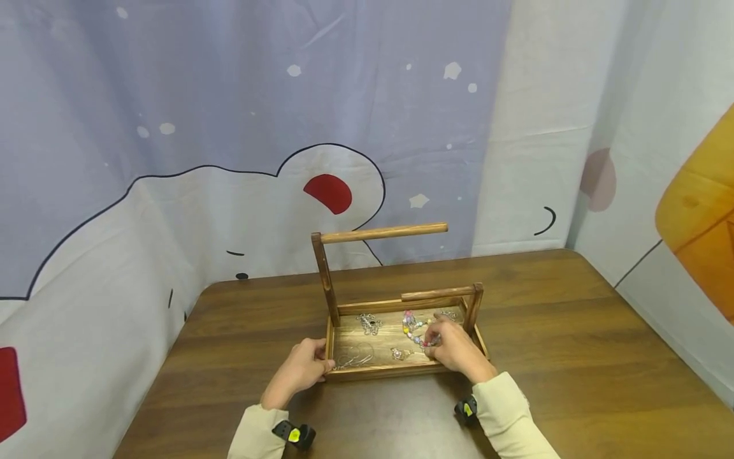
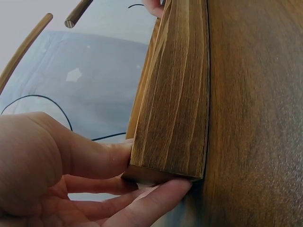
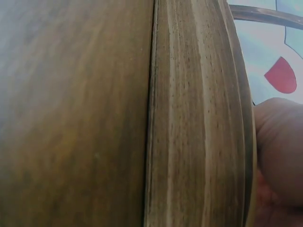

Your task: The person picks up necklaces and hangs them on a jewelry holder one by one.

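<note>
On the table (image 1: 562,357): wooden tray (image 1: 378,373), fitted with a post at each end. Left hand (image 1: 304,364): pinches the near left corner in its grip, with thumb at the upper edge and fingers against the end face. Tall post (image 1: 327,280): stands upright at the left end; bears a long bar (image 1: 384,233) reaching right. Thin silvery pieces (image 1: 352,361): lie loose at the near left inside. Silvery chain (image 1: 369,324): lies bunched behind these. Small ornament (image 1: 398,354): lies toward the front. Beaded bracelet (image 1: 408,325): lies inside the tray, right of centre, partly under the right hand (image 1: 453,347). Right grip: bends down to the bracelet; cannot tell whether pinching. Short post (image 1: 473,309): stands at the right end; bears a short bar (image 1: 437,294) reaching left.
</note>
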### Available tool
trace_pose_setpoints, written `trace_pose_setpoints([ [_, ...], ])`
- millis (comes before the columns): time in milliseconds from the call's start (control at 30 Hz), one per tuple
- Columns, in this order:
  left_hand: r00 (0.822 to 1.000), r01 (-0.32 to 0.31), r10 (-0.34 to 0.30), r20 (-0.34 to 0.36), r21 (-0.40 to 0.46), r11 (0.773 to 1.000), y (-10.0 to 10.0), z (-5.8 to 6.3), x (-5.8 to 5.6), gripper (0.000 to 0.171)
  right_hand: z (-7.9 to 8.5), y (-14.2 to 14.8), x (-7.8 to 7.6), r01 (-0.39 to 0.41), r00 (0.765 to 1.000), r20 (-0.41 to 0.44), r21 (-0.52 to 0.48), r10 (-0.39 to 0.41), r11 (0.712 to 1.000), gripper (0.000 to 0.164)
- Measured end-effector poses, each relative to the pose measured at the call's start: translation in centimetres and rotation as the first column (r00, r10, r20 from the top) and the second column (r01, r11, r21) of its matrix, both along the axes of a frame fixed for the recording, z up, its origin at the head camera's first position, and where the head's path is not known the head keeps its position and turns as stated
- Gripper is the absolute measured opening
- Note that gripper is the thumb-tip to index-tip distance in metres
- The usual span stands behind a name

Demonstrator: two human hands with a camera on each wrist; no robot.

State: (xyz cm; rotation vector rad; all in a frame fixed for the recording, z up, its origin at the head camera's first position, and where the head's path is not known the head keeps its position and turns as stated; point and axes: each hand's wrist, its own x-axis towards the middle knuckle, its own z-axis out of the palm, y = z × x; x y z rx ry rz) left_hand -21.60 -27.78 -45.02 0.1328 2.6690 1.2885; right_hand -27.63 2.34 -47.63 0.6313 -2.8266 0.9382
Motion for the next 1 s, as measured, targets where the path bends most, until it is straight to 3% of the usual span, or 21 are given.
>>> trace_pose_setpoints([
  [367, 1.000, -0.004, 0.004, -0.009, 0.001, 1.000, 0.2, 0.1, 0.0, 0.050, -0.1, 0.0, 0.1, 0.039, 0.998, 0.040, 0.054, -0.041, 0.998, 0.024],
  [733, 1.000, -0.023, 0.023, -0.001, -0.009, 1.000, 0.0, -0.4, 0.2, 0.051, -0.1, -0.2, 0.2, 0.005, 0.998, 0.060, 0.011, -0.006, 1.000, 0.018],
  [1000, 1.000, -0.006, 0.006, -0.018, 0.011, 1.000, 0.0, -0.4, 0.0, 0.049, 0.9, 0.1, 0.3, 0.053, 0.996, 0.068, -0.025, -0.051, 0.998, 0.012],
])
